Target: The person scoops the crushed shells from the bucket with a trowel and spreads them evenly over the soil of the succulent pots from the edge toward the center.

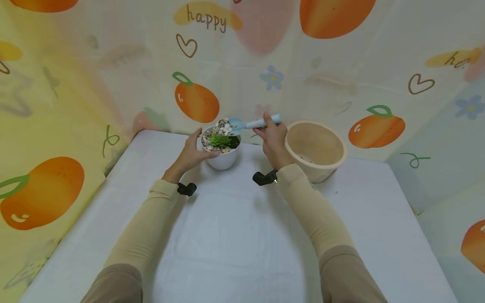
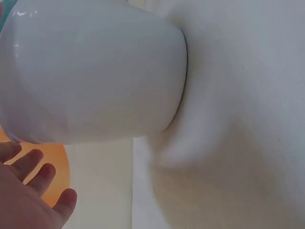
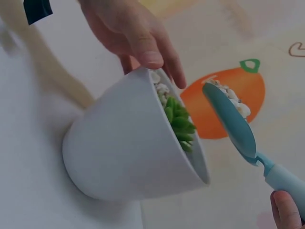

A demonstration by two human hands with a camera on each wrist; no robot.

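Note:
A white plant pot (image 1: 223, 160) stands upright on the table, with a green succulent (image 1: 219, 141) among pale pebbles and a dark patch of soil on its right. My left hand (image 1: 190, 154) holds the pot at its rim, thumb on the near side; in the left wrist view several fingertips (image 2: 42, 176) spread beside the wall. My right hand (image 1: 275, 139) grips the handle of a light blue trowel (image 3: 233, 124). White pebbles (image 1: 222, 127) are heaped on the trowel's blade, which is above the pot's opening, apart from the plant in the right wrist view.
A large beige planter (image 1: 318, 168) stands right of my right hand, with a few small bits on its inner floor. The white-covered table (image 1: 235, 235) meets a fruit-patterned cloth backdrop (image 1: 242, 84) behind the pot. A tiny dark speck lies near the planter.

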